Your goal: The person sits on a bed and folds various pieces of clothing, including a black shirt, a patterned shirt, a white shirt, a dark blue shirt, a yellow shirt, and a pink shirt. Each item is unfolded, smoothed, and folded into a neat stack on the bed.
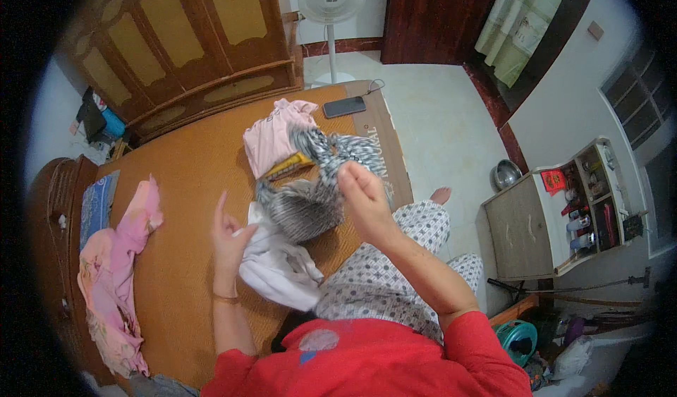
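My right hand (366, 201) is raised over the bed with its fingers closed on a black-and-white patterned garment (307, 209). The cloth hangs below and left of the fist and is blurred by motion; part of it spreads to the far side. My left hand (228, 238) is off to the left with its fingers apart and nothing clearly in them. Close by that hand, a crumpled white garment (277, 272) lies against my legs. Beyond the patterned cloth is a pink garment (275, 132), with a yellow folded item (288, 165) at its near edge.
A woven mat (180, 270) covers the bed. A phone (344, 107) with a cable lies at the far edge, and a pink floral cloth (113, 270) at left. A standing fan (331, 5), a wardrobe (174, 37) and a side cabinet (521, 225) surround the bed.
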A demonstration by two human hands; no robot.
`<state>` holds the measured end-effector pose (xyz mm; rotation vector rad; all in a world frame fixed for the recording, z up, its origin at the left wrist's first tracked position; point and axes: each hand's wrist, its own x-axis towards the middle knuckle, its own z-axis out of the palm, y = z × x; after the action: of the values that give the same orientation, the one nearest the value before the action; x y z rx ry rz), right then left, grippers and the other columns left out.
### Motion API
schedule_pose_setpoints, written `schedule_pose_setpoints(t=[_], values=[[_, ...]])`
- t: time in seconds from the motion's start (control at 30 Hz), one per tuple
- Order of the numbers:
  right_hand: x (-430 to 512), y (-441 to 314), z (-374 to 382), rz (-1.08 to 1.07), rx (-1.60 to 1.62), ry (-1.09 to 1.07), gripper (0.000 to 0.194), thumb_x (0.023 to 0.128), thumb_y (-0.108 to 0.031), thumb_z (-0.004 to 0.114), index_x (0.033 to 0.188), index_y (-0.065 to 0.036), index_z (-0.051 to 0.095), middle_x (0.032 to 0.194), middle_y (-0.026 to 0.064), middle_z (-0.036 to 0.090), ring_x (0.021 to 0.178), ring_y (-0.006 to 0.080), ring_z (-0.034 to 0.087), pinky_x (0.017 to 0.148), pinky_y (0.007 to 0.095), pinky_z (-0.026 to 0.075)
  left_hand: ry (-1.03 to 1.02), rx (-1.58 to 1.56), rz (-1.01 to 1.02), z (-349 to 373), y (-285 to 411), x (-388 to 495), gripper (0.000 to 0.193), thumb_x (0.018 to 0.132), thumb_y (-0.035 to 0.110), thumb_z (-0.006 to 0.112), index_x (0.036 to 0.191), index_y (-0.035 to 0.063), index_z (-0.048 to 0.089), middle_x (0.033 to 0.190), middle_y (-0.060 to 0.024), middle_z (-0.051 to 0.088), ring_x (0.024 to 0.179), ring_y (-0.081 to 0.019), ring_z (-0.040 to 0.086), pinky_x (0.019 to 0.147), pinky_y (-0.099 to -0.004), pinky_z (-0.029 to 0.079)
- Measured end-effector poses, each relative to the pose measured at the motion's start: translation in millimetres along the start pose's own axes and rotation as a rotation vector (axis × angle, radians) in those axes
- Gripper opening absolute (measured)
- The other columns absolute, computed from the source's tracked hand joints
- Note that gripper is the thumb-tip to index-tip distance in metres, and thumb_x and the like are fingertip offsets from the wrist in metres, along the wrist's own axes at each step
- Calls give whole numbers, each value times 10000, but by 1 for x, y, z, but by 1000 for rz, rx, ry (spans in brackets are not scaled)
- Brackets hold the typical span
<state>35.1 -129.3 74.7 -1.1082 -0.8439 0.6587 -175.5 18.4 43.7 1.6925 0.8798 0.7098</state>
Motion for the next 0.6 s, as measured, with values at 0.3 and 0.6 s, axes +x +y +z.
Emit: schedule_pose_setpoints(t=[0.3, 0.6], values=[[-37, -28, 39, -72, 141, -381, 169, 972, -178, 518, 924, -21, 558, 792, 1, 520, 761, 72, 493, 642, 246, 419, -86, -513, 194, -61, -34, -42, 554, 904, 268, 631, 1375, 79, 409, 1184, -30, 546, 1016, -172, 519, 896, -307, 452], [-45, 122, -10, 259, -122, 19, 279, 940, -198, 570, 728, -19, 547, 592, 9, 532, 520, 88, 514, 477, 260, 417, 780, 783, 87, -180, -51, 4, 343, 861, 247, 647, 1050, -26, 563, 924, -124, 618, 788, -211, 552, 704, -365, 482]])
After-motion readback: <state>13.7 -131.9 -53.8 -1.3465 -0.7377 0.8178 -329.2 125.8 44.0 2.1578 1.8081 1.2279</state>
